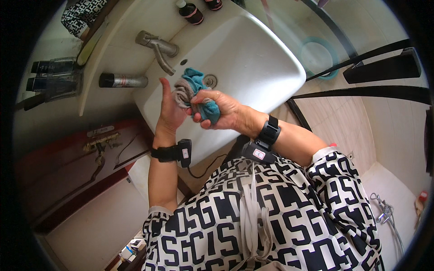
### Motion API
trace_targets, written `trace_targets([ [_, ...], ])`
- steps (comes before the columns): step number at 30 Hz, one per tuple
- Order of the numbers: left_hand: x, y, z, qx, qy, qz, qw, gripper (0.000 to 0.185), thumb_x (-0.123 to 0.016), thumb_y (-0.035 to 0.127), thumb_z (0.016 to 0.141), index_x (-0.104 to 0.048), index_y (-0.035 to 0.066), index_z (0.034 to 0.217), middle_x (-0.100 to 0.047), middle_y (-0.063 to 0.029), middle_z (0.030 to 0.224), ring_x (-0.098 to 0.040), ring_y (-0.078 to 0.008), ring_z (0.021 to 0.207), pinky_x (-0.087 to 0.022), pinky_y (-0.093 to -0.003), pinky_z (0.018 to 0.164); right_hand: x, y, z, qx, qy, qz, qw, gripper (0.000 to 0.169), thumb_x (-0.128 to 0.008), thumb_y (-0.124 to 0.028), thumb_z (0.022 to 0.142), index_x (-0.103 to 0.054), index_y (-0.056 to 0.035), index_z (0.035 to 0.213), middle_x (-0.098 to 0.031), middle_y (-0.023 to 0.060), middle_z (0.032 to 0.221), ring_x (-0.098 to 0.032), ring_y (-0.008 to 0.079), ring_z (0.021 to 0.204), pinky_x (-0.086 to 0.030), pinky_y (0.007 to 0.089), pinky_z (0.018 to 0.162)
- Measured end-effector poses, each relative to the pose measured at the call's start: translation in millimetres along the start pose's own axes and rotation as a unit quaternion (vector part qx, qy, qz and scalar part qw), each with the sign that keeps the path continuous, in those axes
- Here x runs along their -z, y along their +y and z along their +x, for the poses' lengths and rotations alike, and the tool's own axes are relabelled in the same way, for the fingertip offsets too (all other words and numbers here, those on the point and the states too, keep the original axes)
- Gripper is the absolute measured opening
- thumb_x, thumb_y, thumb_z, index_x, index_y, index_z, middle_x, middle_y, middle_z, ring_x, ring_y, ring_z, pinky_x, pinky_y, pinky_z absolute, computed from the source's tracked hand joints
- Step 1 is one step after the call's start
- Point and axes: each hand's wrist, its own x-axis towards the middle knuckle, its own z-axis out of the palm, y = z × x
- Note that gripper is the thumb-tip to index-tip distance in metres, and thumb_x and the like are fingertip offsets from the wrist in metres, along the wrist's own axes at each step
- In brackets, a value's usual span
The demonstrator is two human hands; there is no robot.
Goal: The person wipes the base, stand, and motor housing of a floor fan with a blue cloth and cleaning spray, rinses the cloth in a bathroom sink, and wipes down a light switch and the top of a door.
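My right hand (222, 110) grips a bunched, twisted cloth (184, 89) in blue and greyish brown over a white washbasin (257, 64). Its thumb presses across the cloth and the fingers curl round the lower end. At the cloth's left side is my left hand (169, 113), palm showing and thumb stretched up away from it. The left fingers are mostly hidden behind the cloth and right hand. Just above the cloth, the metal tap (161, 50) points its spout down; no running water is visible. The drain (210, 80) shows beside the cloth.
A spray can (123, 80) lies left of the tap in view, and a dark bottle (190, 13) is on the basin's back ledge. Clear cups (64, 79) stand along the left. Black-framed glass (366, 91) curves right of the basin, with a blue-rimmed tub (334, 73) beyond.
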Motion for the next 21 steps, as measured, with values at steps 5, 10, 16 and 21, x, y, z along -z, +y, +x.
trace_targets([
  [5,-29,11,7,-0.066,-0.141,-0.248,0.956,0.093,-0.028,0.083,0.078,-0.045,0.011,0.135,-0.041,-0.0199,0.140,-0.048,-0.0419,0.120,-0.038,-0.0579,0.101,-29,19,-10,-0.099,-0.144,0.190,0.966,0.022,-0.063,-0.020,0.080,-0.057,-0.0082,0.097,-0.061,0.0092,0.085,-0.056,0.0168,0.062,-0.040,0.0243,0.041],
  [10,-34,4,3,-0.195,-0.278,-0.156,0.928,0.071,-0.051,0.066,0.082,-0.047,0.016,0.132,-0.036,-0.0209,0.143,-0.046,-0.0456,0.121,-0.039,-0.0624,0.098,-31,23,-18,-0.056,-0.134,0.243,0.959,0.030,-0.061,-0.023,0.080,-0.053,-0.0098,0.105,-0.057,0.0074,0.089,-0.053,0.0163,0.064,-0.040,0.0242,0.045],
  [16,-63,40,-4,-0.153,0.007,0.074,0.985,0.016,-0.065,0.007,0.082,-0.050,0.007,0.088,-0.057,-0.0064,0.080,-0.057,-0.0149,0.073,-0.049,-0.0288,0.068,-46,1,-24,-0.005,-0.042,0.096,0.995,0.020,-0.062,-0.013,0.078,-0.051,-0.0108,0.095,-0.055,0.0076,0.085,-0.052,0.0136,0.061,-0.037,0.0244,0.044],
  [21,-57,33,15,-0.073,0.037,0.121,0.989,0.015,-0.066,0.004,0.082,-0.052,0.007,0.088,-0.057,-0.0040,0.072,-0.057,-0.0142,0.063,-0.047,-0.0262,0.061,-32,-3,-16,0.064,0.091,-0.152,0.982,0.013,-0.063,-0.011,0.074,-0.053,-0.0079,0.082,-0.053,0.0051,0.068,-0.051,0.0139,0.055,-0.035,0.0266,0.043],
])
